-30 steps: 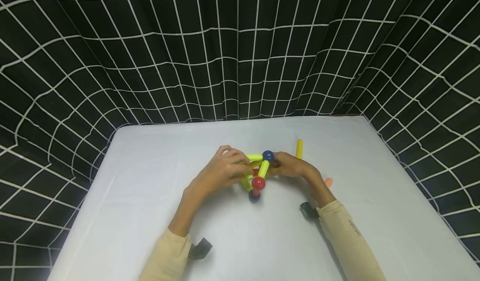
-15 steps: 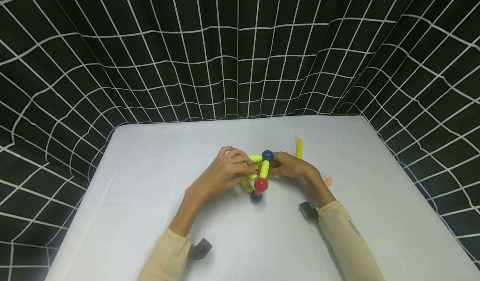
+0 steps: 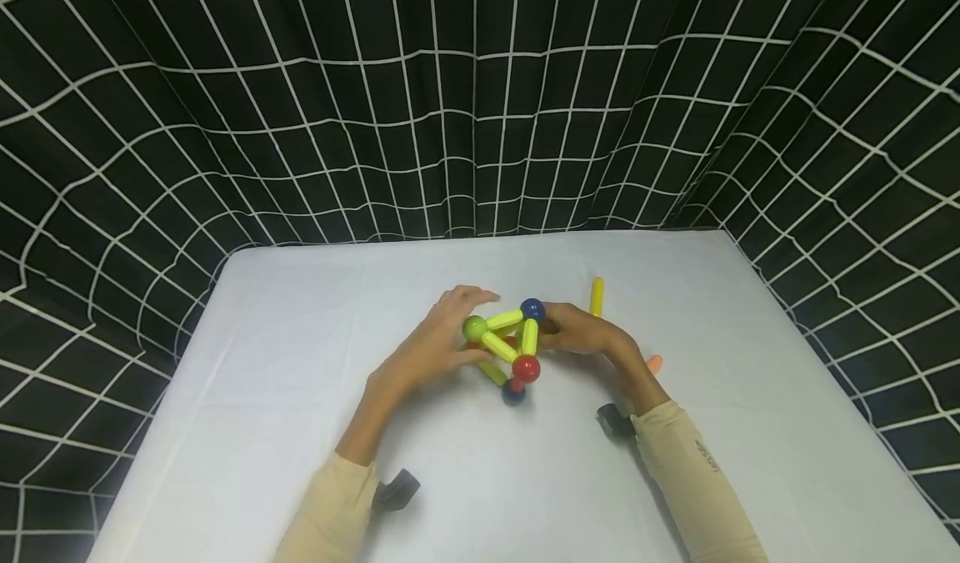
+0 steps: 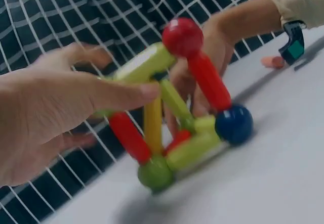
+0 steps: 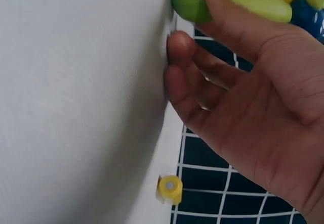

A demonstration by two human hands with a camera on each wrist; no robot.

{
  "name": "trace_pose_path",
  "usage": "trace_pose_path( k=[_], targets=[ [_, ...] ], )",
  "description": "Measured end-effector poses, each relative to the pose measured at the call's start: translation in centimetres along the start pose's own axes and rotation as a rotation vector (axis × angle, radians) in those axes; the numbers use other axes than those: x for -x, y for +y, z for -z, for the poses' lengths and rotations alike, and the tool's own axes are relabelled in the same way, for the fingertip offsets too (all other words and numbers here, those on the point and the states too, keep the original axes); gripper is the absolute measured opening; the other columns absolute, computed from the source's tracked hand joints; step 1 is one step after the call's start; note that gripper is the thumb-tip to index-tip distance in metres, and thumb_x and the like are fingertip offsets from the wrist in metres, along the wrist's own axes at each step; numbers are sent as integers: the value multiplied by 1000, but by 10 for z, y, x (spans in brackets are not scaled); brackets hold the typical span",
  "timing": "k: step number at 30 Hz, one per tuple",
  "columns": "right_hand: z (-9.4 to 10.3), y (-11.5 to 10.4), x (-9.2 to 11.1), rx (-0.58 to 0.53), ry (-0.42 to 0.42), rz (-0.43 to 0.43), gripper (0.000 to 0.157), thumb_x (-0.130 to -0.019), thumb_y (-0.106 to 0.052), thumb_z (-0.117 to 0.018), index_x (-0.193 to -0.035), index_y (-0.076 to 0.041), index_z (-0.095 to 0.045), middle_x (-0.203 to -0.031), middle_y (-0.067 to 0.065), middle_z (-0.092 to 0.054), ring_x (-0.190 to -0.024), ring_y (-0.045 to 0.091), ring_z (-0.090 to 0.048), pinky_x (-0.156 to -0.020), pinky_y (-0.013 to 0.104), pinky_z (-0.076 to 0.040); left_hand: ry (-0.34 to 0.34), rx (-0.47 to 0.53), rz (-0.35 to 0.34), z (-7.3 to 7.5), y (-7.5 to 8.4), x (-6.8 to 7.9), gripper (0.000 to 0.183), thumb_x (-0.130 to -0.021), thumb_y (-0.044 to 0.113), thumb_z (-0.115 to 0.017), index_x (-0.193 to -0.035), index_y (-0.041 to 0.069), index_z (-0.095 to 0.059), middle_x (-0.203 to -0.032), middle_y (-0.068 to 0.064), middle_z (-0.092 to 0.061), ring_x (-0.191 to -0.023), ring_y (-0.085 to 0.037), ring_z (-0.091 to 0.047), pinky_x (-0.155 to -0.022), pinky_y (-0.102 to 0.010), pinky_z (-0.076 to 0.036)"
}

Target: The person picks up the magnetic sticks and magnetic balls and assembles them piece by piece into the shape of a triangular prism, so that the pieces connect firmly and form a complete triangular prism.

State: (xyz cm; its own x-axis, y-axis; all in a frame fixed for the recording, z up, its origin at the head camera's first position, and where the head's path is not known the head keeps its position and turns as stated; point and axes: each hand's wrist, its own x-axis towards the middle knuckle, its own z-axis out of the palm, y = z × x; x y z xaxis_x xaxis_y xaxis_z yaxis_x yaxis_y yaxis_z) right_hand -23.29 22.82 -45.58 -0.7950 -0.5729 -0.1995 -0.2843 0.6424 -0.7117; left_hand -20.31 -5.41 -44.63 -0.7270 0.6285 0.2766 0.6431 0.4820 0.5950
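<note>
A frame of magnetic sticks and balls [image 3: 498, 347] stands on the white table, with one triangle of yellow-green sticks above another. Red sticks [image 4: 208, 81] join the two levels. At its left my left hand [image 3: 431, 335] has its fingers spread; the thumb [image 4: 121, 93] lies across the frame near the upper green ball [image 3: 475, 328]. My right hand [image 3: 573, 329] is behind the frame's right side, holding the lower green ball [image 5: 191, 1] with the thumb against it and the other fingers curled near the tabletop. Part of this grip is hidden in the head view.
A loose yellow stick [image 3: 597, 296] lies on the table [image 3: 300, 429] behind the right hand. An orange-pink piece [image 3: 655, 364] lies beside the right forearm. Dark curtain with a white grid [image 3: 450, 104] hangs around the back and sides.
The left hand's fingers have opened away from the upper green ball, uncovering it and the upper triangle. The frame's front red ball has shifted slightly right. The right hand stays in place.
</note>
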Motion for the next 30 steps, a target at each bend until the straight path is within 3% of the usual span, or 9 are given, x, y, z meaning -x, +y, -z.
trace_pose_path(
  k=[2, 4, 6, 10, 15, 18, 21, 25, 30],
  targets=[
    [0, -1, -1, 45, 41, 19, 37, -99, -11, -69, -134, -3, -62, -123, 14, -74, -115, 29, -70, -102, 47, -58, -48, 93, 134, -9, -12, 2, 80, -82, 25, -90, -150, 17, -49, -142, -7, -60, -132, -25, -58, -115, -46, -49],
    [4, -4, 1, 92, 91, 7, 37, -101, -10, -65, -137, -2, -59, -117, 16, -75, -105, 27, -71, -95, 44, -61, -72, 137, 200, -20, -25, 3, 72, -84, 24, -89, -146, 15, -53, -133, -5, -67, -120, -21, -64, -108, -41, -54],
    [13, -7, 7, 146, 140, -5, 38, -102, -9, -63, -139, 1, -58, -112, 18, -74, -97, 25, -69, -90, 43, -60, -71, 137, 208, -31, -35, 3, 58, -84, 22, -88, -136, 15, -61, -119, -1, -72, -105, -16, -65, -98, -36, -56],
    [45, -8, 43, 248, 188, -55, 34, -100, -3, -62, -133, 5, -61, -110, 22, -71, -98, 31, -67, -89, 50, -58, 39, 114, 198, -49, -42, 1, 38, -81, 20, -88, -112, 16, -66, -95, 3, -67, -84, -12, -58, -77, -28, -53],
    [69, -5, 100, 321, -37, -372, 43, -92, -12, -76, -133, -10, -64, -131, 23, -65, -115, 38, -62, -95, 60, -54, 112, 140, 239, -62, -45, 2, 38, -81, 26, -89, -99, 19, -56, -85, 4, -58, -75, -12, -52, -64, -25, -46],
    [64, 4, 117, 354, -162, -441, 46, -85, -9, -81, -127, -19, -66, -125, 18, -63, -108, 33, -60, -89, 53, -55, 108, 167, 248, -64, -49, 4, 41, -82, 32, -89, -103, 21, -56, -86, 4, -58, -75, -13, -52, -65, -25, -46],
    [48, 18, 119, 390, -147, -386, 32, -85, 2, -74, -109, -18, -67, -101, 7, -60, -92, 23, -55, -78, 39, -51, 100, 160, 247, -63, -52, 6, 42, -85, 38, -87, -106, 22, -55, -84, 5, -58, -73, -12, -50, -64, -24, -44],
    [31, 17, 115, 384, -122, -274, 21, -90, 0, -72, -95, -18, -63, -83, -3, -53, -82, 14, -51, -71, 28, -42, 107, 141, 222, -63, -52, 5, 40, -88, 43, -83, -106, 21, -55, -78, 5, -55, -68, -10, -46, -61, -22, -40],
    [11, -13, 97, 246, -53, -25, 13, -95, -9, -74, -106, -14, -68, -76, -9, -54, -71, 6, -50, -65, 20, -42, 115, 128, 202, -67, -52, 4, 39, -90, 46, -81, -106, 22, -55, -76, 6, -54, -66, -8, -45, -60, -21, -38]
  ],
)
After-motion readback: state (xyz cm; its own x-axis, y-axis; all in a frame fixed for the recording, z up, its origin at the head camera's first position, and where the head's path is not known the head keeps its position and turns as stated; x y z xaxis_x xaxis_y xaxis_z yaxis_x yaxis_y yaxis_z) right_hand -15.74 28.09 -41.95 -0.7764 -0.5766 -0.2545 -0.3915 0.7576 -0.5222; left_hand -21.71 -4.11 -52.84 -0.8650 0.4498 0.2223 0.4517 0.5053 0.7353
